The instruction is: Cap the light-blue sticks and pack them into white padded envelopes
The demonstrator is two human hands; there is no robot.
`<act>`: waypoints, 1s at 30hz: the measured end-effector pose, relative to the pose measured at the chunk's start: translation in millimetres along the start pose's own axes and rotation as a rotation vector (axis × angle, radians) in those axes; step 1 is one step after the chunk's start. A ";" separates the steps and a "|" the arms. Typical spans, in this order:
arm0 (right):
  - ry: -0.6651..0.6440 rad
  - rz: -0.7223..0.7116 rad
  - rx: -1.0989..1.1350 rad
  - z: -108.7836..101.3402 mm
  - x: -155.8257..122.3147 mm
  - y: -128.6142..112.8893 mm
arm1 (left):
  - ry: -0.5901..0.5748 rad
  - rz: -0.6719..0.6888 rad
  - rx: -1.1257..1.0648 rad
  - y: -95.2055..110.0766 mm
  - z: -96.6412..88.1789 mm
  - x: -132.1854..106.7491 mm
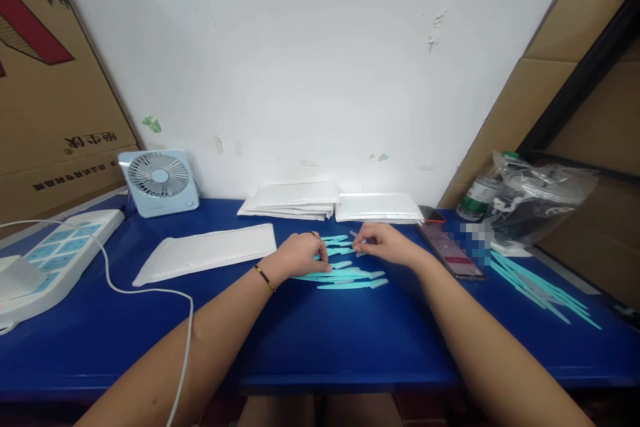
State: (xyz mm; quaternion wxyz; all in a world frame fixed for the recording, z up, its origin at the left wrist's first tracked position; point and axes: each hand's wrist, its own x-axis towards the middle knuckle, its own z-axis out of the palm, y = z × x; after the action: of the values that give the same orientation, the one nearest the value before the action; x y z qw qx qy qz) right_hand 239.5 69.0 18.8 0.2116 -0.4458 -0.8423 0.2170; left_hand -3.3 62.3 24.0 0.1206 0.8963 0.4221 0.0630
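Observation:
Several slim turquoise eyebrow razors (353, 285) with pale, see-through blade ends lie in a loose row on the blue table, their blade ends toward the right. My left hand (303, 255) is closed over the handle side of the row, with thumb and fingers pinching a razor. Across from it, my right hand (384, 242) is closed too, its thumb and fingertips together at the blade end of a turquoise razor (341, 251). A small clear piece shows beside those fingertips. The fingers partly hide what each hand grips.
White padded mailers (295, 201) are stacked against the wall, with a single mailer (210, 253) at left. A fan (160, 180), power strip (65, 253) and white cable (150, 290) sit left. At right are a phone (453, 253), more razors (545, 290) and a bottle (479, 199).

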 end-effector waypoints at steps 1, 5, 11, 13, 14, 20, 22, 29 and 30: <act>-0.033 -0.011 0.004 3.2 0.3 -4.8 | -0.006 -0.009 0.003 1.8 1.0 0.1; -0.114 -0.034 -0.022 12.7 2.2 -14.7 | 0.058 -0.050 0.003 4.1 7.0 4.4; -0.008 0.094 -0.040 1.4 1.6 1.0 | 0.216 -0.086 0.082 -4.8 6.8 10.9; 0.048 0.150 -0.074 -3.9 0.0 5.3 | 0.261 -0.101 0.055 -6.1 5.6 10.2; 0.064 0.147 -0.088 -5.5 -0.8 6.0 | 0.260 -0.095 0.037 -5.8 5.2 9.2; -0.154 0.015 -0.052 -0.8 -4.2 -3.3 | 0.063 0.014 0.014 3.2 8.2 3.1; -0.204 0.017 -0.074 2.1 -4.2 -6.3 | 0.036 0.001 0.006 5.8 9.2 3.2; -0.094 0.040 -0.097 -5.6 -3.8 -1.0 | 0.133 -0.088 0.041 1.6 0.5 6.4; -0.058 0.059 -0.114 -8.5 -4.0 1.8 | 0.151 -0.102 0.045 -0.8 -0.8 6.4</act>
State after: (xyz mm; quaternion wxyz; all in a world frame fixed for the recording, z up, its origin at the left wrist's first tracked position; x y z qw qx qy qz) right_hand 247.4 68.1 24.1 0.1550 -0.4753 -0.8455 0.1875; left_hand 0.1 67.9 24.6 0.0714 0.8688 0.4765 0.1146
